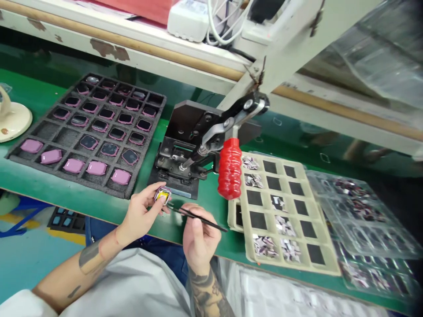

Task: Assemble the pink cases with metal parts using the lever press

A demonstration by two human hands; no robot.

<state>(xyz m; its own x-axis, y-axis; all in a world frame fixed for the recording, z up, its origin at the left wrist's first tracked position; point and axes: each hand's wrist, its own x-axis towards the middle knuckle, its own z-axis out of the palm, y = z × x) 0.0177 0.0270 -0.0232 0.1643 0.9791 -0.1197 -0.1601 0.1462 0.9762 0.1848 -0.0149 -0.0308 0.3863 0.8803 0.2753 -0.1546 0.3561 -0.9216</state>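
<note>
Between the thumb and fingers of my left hand (143, 211) is a small purple watch case (162, 196), with a yellow patch showing inside its frame. My right hand (200, 235) grips a pair of black tweezers (201, 218), whose tips point left toward the case. Whether the tips touch it I cannot tell. Just beyond both hands stands a black toggle press (180, 163) with a red ribbed handle (230, 169). To the left lies a dark foam tray (132, 187) holding rows of purple watch cases, most with black faces, the front row showing plain purple.
A cream compartment tray (249, 237) with small shiny parts in some cells lies to the right. Clear plastic trays (373, 220) are stacked past it. A slanted white beam (297, 48) and a shelf (158, 57) hang over the green bench (115, 210). A cream round base (16, 121) stands far left.
</note>
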